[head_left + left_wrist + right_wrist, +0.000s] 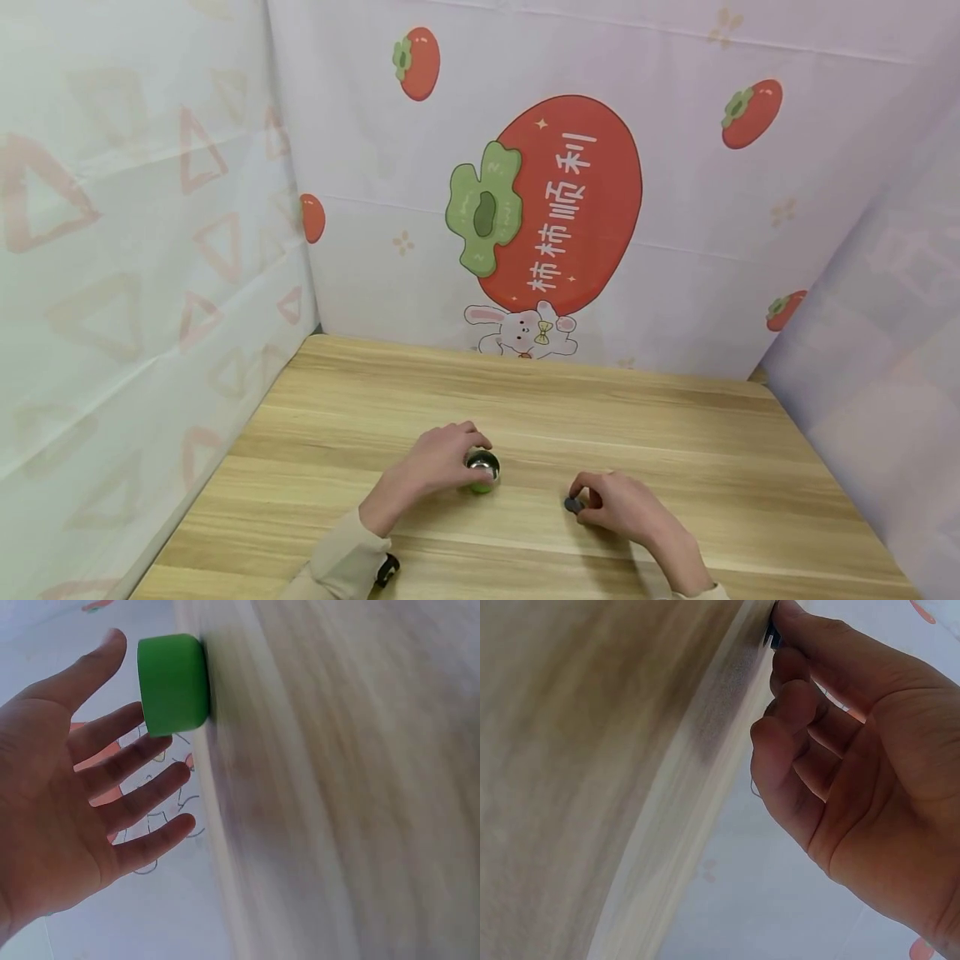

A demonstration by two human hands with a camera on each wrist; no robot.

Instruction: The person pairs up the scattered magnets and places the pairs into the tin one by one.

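A small round green cup (482, 487) with a shiny metallic inside stands on the wooden table. My left hand (444, 458) is around its left side, thumb on the near side and fingers on the far side. In the left wrist view the fingers are spread and fairly straight beside the green cup (174, 684), with a gap at the thumb; whether a fingertip touches it I cannot tell. To the right, my right hand (624, 507) pinches a small dark piece (573, 505) between thumb and index finger, at the tabletop. Its kind is unclear, mostly hidden by fingertips in the right wrist view.
The wood-grain table (675, 417) extends around both hands. A white cloth backdrop (360, 275) with persimmon prints rises behind it, and further cloth walls stand at left (150, 333) and right (885, 350). A black band (387, 570) sits at the left sleeve.
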